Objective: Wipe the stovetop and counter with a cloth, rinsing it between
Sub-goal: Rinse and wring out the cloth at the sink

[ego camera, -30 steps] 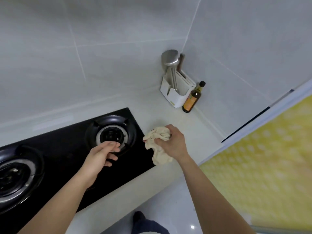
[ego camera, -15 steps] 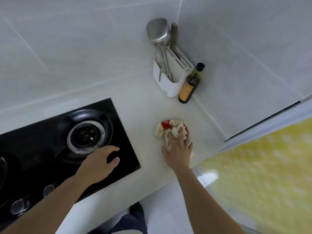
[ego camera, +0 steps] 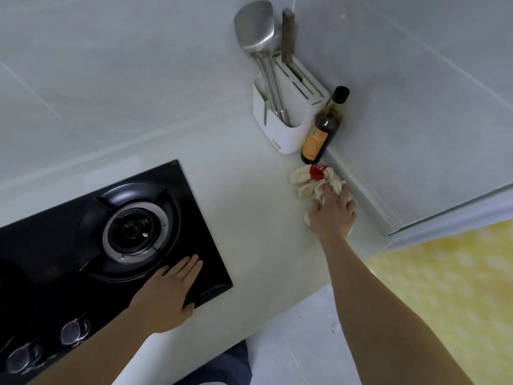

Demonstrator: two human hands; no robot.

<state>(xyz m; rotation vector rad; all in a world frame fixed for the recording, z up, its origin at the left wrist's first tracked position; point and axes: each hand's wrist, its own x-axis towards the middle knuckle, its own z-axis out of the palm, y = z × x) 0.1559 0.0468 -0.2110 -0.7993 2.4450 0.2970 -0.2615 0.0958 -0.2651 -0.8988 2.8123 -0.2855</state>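
Writing: the bottle [ego camera: 322, 129] has an orange label with small marks, too small to read; the cloth [ego camera: 315, 180] shows a red patch with white marks, not readable.
Cloth: one, beige, soft and crumpled, with a red patch on top; it lies on the counter [ego camera: 249, 207] near the right corner, just in front of the bottle.
Right hand: the right hand [ego camera: 331, 213] lies on top of the cloth, fingers bent into the folds and pressing it down on the counter; whether it truly grasps the cloth I cannot tell.
Left hand: the left hand [ego camera: 169, 291] is released, flat, with straight fingers together; it rests on the front right corner of the stovetop [ego camera: 36, 245] and holds nothing.
Stovetop: one, black, glossy glass, set into the counter at the left.
Burners: one burner [ego camera: 131, 233] is fully seen, round, with a metal ring and a black grate around it; a second one is only an edge at the far left.
Knobs: two knobs [ego camera: 73, 332], round, shiny metal, at the front edge of the stovetop.
Bottle: one, dark glass, black cap, standing upright and touching the holder.
Holder: one white plastic holder [ego camera: 283, 126] with slots, in the corner of the counter.
Utensils: one metal spatula [ego camera: 256, 31] and one brown wooden handle [ego camera: 287, 34] stand in the holder.
Counter: pale, smooth, matt.
Walls: light grey tiles [ego camera: 111, 65], big, with thin joints.
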